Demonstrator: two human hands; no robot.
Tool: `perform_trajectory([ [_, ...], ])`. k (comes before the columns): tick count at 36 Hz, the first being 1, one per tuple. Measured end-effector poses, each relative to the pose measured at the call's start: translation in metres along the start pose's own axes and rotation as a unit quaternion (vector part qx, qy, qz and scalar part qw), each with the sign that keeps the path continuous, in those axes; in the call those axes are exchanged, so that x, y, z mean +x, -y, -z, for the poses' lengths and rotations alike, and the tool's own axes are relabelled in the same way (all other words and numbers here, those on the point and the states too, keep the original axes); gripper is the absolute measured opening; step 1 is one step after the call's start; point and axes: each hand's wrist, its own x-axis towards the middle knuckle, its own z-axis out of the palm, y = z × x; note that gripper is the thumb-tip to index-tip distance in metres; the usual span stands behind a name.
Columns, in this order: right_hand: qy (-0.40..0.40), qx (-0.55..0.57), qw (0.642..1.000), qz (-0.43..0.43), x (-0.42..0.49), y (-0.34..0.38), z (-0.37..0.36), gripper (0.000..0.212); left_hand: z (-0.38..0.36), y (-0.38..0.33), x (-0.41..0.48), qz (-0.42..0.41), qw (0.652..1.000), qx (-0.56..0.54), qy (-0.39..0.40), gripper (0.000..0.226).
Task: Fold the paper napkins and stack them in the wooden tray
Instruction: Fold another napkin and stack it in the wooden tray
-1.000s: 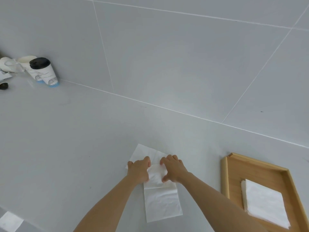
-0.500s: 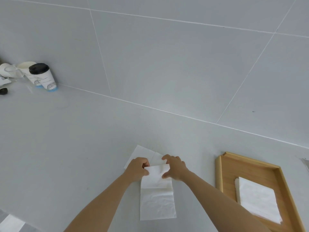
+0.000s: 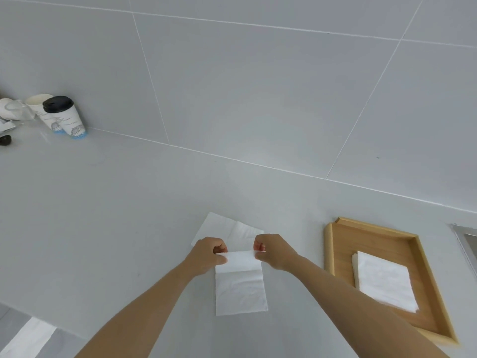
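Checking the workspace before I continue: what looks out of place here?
A white paper sheet lies below the counter edge at lower left, apparently on the floor. Otherwise nothing stands out: the folded napkins sit flat in the tray.

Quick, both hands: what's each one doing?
Left hand: grip closed on the napkin, far left corner.
Right hand: grip closed on its far right corner.

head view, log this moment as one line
step: folding napkin | left hand, right hand: pinch far edge, lifted | tray: holds folded stack
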Motion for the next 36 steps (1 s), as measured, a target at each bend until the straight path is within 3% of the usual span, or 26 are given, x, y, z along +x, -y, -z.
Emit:
perform_trajectory([
  [8,-0.002,-0.012,1.000,0.002,-0.012,-0.005,-0.006,0.009,-0.008,0.005,-0.010,-0.005,1.000,0.018,0.011,0.033],
  [20,-0.054,-0.026,0.998,-0.008,0.010,-0.001,-0.001,0.019,-0.008,0.008,0.013,0.030,0.998,0.049,-0.038,0.033],
  [33,-0.033,-0.059,0.997,-0.028,0.047,-0.003,-0.008,0.023,-0.004,0.019,0.045,0.057,0.991,0.108,-0.053,0.036],
  [36,-0.021,-0.055,0.998,-0.028,0.051,-0.004,-0.010,0.029,-0.004,0.023,0.049,0.055,0.987,0.140,-0.051,0.026],
])
